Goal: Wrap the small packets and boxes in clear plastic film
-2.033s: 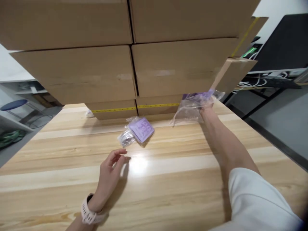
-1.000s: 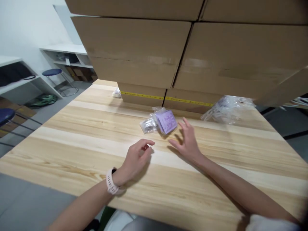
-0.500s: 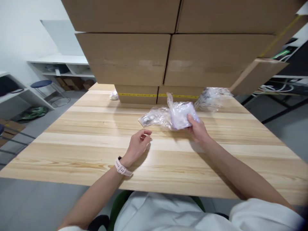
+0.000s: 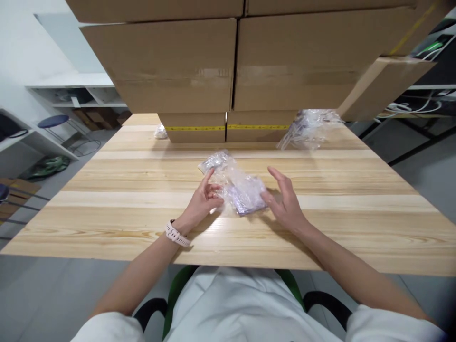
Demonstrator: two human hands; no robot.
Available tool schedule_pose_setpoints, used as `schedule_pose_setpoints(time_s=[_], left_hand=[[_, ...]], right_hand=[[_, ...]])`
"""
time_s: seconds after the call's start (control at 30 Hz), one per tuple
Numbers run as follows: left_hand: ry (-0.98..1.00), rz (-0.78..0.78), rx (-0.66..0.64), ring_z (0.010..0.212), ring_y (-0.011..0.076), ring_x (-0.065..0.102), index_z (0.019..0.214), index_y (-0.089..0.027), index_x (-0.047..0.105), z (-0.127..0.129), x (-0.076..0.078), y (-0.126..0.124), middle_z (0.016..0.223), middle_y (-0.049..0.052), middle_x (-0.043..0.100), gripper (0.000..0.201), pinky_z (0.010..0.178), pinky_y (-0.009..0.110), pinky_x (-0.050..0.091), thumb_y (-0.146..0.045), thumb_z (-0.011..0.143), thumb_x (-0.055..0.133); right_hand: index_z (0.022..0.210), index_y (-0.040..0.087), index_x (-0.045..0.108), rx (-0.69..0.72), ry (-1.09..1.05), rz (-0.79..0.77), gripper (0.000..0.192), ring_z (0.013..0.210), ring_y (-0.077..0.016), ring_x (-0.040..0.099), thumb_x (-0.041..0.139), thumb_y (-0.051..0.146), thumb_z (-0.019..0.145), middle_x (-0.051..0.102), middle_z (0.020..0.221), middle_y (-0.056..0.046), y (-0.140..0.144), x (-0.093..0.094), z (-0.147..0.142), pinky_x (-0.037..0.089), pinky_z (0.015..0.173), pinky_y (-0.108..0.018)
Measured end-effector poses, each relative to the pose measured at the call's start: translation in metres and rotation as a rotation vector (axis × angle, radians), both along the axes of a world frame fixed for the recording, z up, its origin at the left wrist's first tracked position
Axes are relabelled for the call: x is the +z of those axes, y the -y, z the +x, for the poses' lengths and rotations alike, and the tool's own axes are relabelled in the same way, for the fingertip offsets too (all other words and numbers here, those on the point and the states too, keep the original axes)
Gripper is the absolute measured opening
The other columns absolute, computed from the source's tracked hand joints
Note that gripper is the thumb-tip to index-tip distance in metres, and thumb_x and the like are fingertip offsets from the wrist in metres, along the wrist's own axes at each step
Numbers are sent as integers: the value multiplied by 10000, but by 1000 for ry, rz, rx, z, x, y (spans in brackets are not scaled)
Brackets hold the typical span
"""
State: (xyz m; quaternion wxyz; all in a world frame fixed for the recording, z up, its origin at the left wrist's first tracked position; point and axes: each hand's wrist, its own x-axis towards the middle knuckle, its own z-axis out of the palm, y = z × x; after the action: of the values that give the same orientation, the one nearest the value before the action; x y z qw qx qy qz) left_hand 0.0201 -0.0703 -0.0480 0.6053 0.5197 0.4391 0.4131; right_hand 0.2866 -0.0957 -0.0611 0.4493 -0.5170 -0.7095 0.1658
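Plastic packet (image 4: 239, 191) with a pale purple item inside is laid flat on the table (image 4: 107, 190), directly between the two hands. The left hand (image 4: 202, 202) is set at the packet's left edge, its fingertips pressed onto or pinching the crinkled film there; whether a firm grasp is made cannot be told. The right hand (image 4: 285, 202) is held open just to the right of the packet, fingers spread and relaxed, thumb close to the packet's right edge, nothing grasped. The packet's long axis is seen to run from far-left to near-right, so the loose crumpled end lies ahead of the left hand and the fuller purple end lies beside the right hand's thumb. Both hands are about equally near; contact is made only by the left. A pale watch (image 4: 176, 234) is worn on the left wrist. Well ahead of the right hand, a second heap of clear bags (image 4: 308, 127) rests against stacked cardboard boxes (image 4: 231, 61), which are ranged across the far side of the table. A small clear bag (image 4: 160, 131) is seen far ahead of the left hand, beside the lowest box
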Motion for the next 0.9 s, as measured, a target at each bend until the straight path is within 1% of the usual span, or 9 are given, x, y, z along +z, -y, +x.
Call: schedule_pose_setpoints(time_s=[0.1, 0.2, 0.27, 0.47, 0.63, 0.73, 0.8, 0.87, 0.9], left_hand=[[21, 18, -12, 726, 93, 595, 1631, -297, 307, 1, 1, 0, 968, -3, 655, 1052, 683, 245, 498, -117, 706, 776], [-10, 63, 37, 755, 114, 616, 1567, -247, 438, -3, 4, 0, 850, -22, 649, 921, 703, 245, 504, -83, 709, 727], [-61, 119, 106, 722, 110, 598, 1486, -229, 540, -9, 5, -3, 819, -23, 652, 806, 682, 239, 493, -64, 710, 685], [-172, 255, 338, 641, 108, 531, 1241, -207, 673, -25, 1, -14, 762, -31, 606, 597, 584, 218, 426, -57, 666, 614], [-276, 199, 319, 611, 129, 489, 1047, -178, 720, -25, -4, -17, 714, -21, 568, 425, 560, 246, 381, -91, 654, 586], [-450, 315, 417, 827, 194, 592, 1076, -189, 706, -29, 0, -13, 975, 54, 677, 382, 729, 318, 481, -122, 713, 607], [-571, 543, 544, 1063, 251, 603, 1124, -213, 682, -31, 10, -7, 1171, 83, 676, 396, 918, 397, 490, -124, 747, 603], [-625, 801, 536, 1180, 270, 586, 1153, -229, 664, -27, 25, 0, 1210, 84, 678, 374, 1029, 443, 457, -133, 801, 582], [-635, 904, 449, 1200, 270, 590, 1164, -233, 659, -21, 33, 3, 1215, 86, 684, 343, 1058, 455, 446, -157, 839, 579]], right_hand=[[1546, 231, 456, 118, 158, 48, 824, 1360, -373, 506, 736, 570, 848, 532, 1512, -177, 6, 2, -8, 415, 1123, -594], [1196, 204, 726, 108, 41, -58, 382, 1055, -305, 662, 664, 454, 913, 732, 1141, -131, 2, -1, -11, 534, 925, -482], [963, 207, 763, 10, -182, -140, 251, 876, -232, 673, 621, 412, 932, 741, 948, -82, -4, -2, -4, 546, 786, -381], [863, 203, 742, -370, -773, -262, 268, 542, -75, 446, 824, 397, 697, 579, 650, 38, 5, 2, 40, 368, 508, -208], [842, 184, 704, -489, -898, -393, 421, 509, -67, 420, 902, 337, 504, 564, 658, 45, 27, -10, 80, 330, 453, -204], [996, 211, 694, -683, -821, -233, 488, 609, -117, 523, 868, 332, 556, 638, 811, 9, 42, -11, 100, 423, 532, -250], [1098, 241, 678, -758, -600, -28, 445, 775, -192, 624, 816, 357, 691, 689, 1000, -48, 52, -1, 105, 518, 670, -349], [1198, 270, 660, -646, -226, 164, 393, 1022, -288, 664, 754, 377, 832, 694, 1172, -96, 58, 17, 99, 533, 888, -486], [1248, 280, 646, -525, -25, 234, 400, 1155, -330, 640, 736, 391, 874, 681, 1256, -114, 57, 26, 93, 491, 995, -541]])
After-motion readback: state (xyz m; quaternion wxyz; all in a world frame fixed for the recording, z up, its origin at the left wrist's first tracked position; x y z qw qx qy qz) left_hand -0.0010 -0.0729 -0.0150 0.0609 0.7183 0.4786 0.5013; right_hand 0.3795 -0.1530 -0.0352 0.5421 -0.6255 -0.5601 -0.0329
